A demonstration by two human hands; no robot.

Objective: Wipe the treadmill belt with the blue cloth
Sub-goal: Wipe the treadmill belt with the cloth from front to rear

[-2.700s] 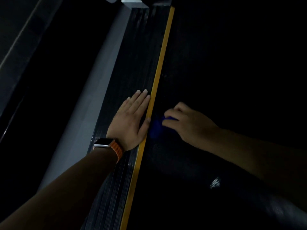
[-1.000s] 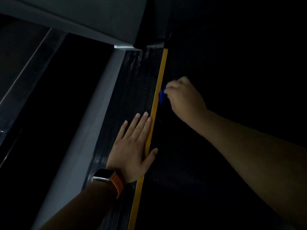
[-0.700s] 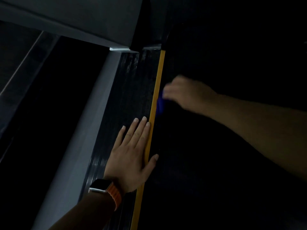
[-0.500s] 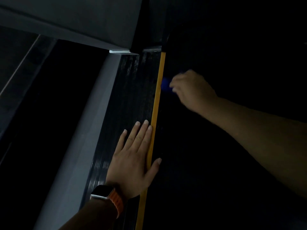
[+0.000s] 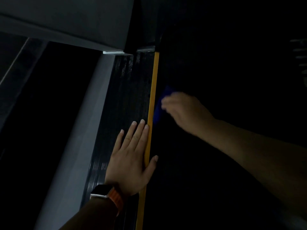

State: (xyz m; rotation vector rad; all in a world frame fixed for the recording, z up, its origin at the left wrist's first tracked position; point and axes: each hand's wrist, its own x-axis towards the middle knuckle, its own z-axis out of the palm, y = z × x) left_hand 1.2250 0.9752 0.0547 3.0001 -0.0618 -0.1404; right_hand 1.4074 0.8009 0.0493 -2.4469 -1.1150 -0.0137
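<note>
Light is dim and detail is poor.

Far left there is dark floor, then a pale grey frame edge (image 5: 79,146) running near to far. Next right is the ribbed black side rail (image 5: 126,90). Your left hand (image 5: 131,160) lies flat on it with the fingers straight and close together. The thumb is spread across the yellow strip (image 5: 153,90), its tip on the treadmill belt (image 5: 216,180). That hand holds nothing. There is a watch on an orange band (image 5: 101,191) at that wrist.

Right of the strip, the blue cloth (image 5: 158,107) sits bunched on the belt's left margin. It is just beside the strip and a little beyond your left fingertips. Your right hand (image 5: 184,112) is on it, motion-blurred. The fingers appear curled down over the cloth, gripping it, but the exact hold can't be read.

Handling, as judged: the cloth is soft, light and limp, so it will fold and creep under the palm. Take it as a wad under the fingers with the palm pressing down, not by a corner. The belt looks matte and probably grippy, so expect drag.

Edges: the strip and rail bound your stroke on the left, and the cloth could snag along that line. At the far end the motor hood (image 5: 74,19) closes off the belt. Your left thumb sits in the wiping lane on the near side, so mind it on a pull toward you.

Room: the belt runs wide to the right. It is too dark there to tell what is wiped or what remains.
</note>
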